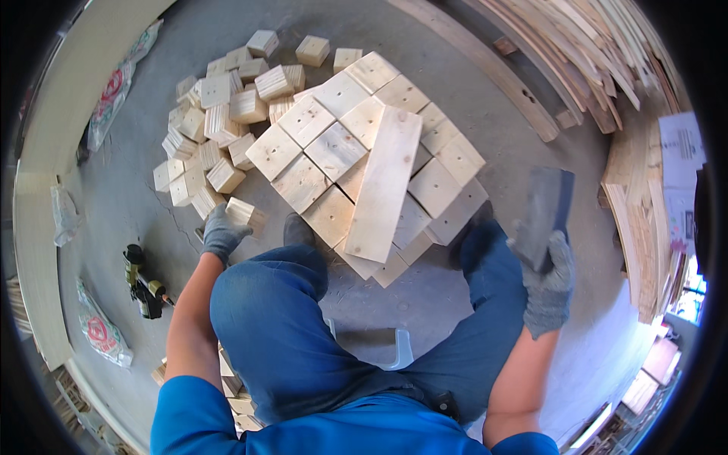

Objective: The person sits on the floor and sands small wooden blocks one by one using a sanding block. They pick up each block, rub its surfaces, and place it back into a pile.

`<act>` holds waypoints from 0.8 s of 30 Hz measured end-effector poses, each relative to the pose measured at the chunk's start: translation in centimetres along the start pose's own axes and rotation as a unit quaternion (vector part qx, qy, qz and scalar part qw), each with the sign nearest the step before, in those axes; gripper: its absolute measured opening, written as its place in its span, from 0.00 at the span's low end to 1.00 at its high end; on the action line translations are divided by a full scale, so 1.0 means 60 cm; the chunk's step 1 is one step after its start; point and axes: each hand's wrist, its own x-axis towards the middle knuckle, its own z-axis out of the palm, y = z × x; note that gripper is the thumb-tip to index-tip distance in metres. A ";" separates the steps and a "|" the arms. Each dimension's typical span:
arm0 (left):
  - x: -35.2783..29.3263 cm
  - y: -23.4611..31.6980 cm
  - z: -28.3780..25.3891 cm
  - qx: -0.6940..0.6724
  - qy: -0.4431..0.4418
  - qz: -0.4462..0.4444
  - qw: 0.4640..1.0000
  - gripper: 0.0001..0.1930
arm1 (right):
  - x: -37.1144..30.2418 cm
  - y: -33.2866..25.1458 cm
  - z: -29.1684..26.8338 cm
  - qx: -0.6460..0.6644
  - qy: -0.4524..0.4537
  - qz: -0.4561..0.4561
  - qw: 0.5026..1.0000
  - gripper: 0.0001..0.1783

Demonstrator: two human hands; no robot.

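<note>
My left hand (222, 233), in a grey glove, grips a small wooden block (246, 215) at the near edge of a loose heap of blocks (216, 121). On the right, my gloved right hand (549, 280) is closed around a dark grey, flat rectangular piece (547, 208), held up beside my knee. Between my knees and beyond stands a stack of square wooden blocks (303, 182) laid close together, many with small nail marks. A pale short board (385, 182) lies slantwise across the top of this stack.
A nail gun (144, 284) rests on the concrete floor at my left, near plastic bags (102, 326). Long timber strips (584, 61) lie at the far right, with stacked boards (637, 220) nearer. A pale stool edge (403, 349) shows under me.
</note>
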 end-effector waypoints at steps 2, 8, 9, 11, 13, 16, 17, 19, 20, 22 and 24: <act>-0.033 0.034 -0.061 0.009 0.036 0.009 0.999 0.49 | -0.006 -0.005 0.005 0.001 -0.002 0.003 1.000 0.32; -0.088 0.072 -0.232 -0.057 0.128 0.094 0.986 0.48 | -0.006 -0.005 -0.018 0.022 -0.023 -0.001 1.000 0.35; -0.090 0.071 -0.261 -0.078 0.146 0.114 0.980 0.48 | -0.008 -0.006 -0.021 0.026 -0.024 -0.004 0.999 0.36; -0.097 0.090 -0.302 -0.040 0.159 0.114 0.980 0.48 | -0.007 0.003 -0.029 0.029 -0.023 -0.001 0.999 0.37; -0.137 0.152 -0.356 0.003 0.169 0.146 0.975 0.48 | -0.005 0.012 -0.040 0.024 -0.019 0.003 1.000 0.37; -0.181 0.261 -0.383 -0.040 0.163 0.249 0.954 0.48 | -0.013 0.001 -0.062 0.037 -0.005 0.000 0.999 0.37; -0.193 0.286 -0.386 -0.063 0.161 0.291 0.941 0.48 | -0.015 0.000 -0.067 0.038 -0.005 0.002 0.999 0.37; -0.232 0.362 -0.369 -0.104 0.116 0.322 0.934 0.47 | -0.013 -0.002 -0.080 0.035 -0.003 0.000 0.999 0.37; -0.252 0.395 -0.358 -0.123 0.093 0.335 0.930 0.47 | -0.014 0.001 -0.086 0.034 -0.003 0.002 0.999 0.37; -0.248 0.427 -0.319 -0.095 0.074 0.383 0.916 0.47 | -0.012 0.005 -0.093 0.037 -0.001 0.001 0.999 0.37; -0.260 0.461 -0.294 -0.056 0.054 0.415 0.907 0.47 | -0.011 0.007 -0.097 0.040 -0.001 0.002 0.999 0.37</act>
